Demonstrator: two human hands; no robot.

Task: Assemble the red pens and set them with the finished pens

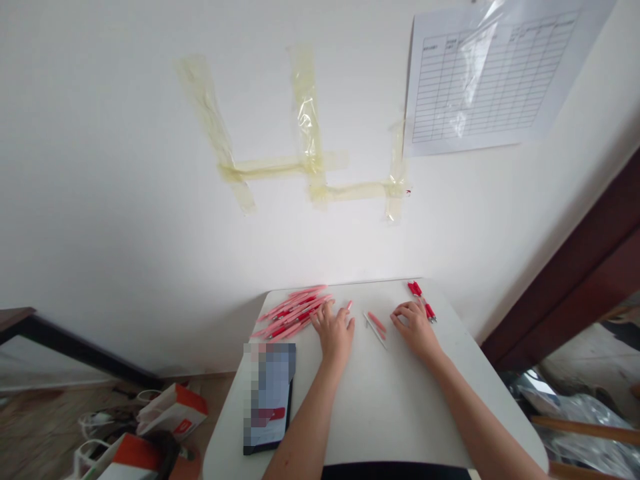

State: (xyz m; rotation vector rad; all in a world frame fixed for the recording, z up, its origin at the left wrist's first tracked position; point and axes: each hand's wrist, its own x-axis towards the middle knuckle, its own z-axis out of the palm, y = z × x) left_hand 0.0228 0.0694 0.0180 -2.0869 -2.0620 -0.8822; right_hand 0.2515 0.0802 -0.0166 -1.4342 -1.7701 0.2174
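My left hand (335, 335) is open with fingers spread, its fingertips at the right end of a pile of pink and red pens (293, 313). A small pink pen part (349, 305) shows just past its fingers. My right hand (415, 327) has its fingers curled together above the table; whatever they hold, if anything, is hidden. Beside its fingers are red pen parts (415, 289), and further ones with metal tips (431, 313). Between my hands lie pink pen barrel pieces (377, 324) and a thin white pen refill (375, 331).
A phone (273, 400), partly blurred out, lies on the white table (390, 413) at left. The wall (150, 233) rises behind it, with yellowed tape (270, 170) and a printed sheet (493, 83). Paper bags (173, 410) stand on the floor at left.
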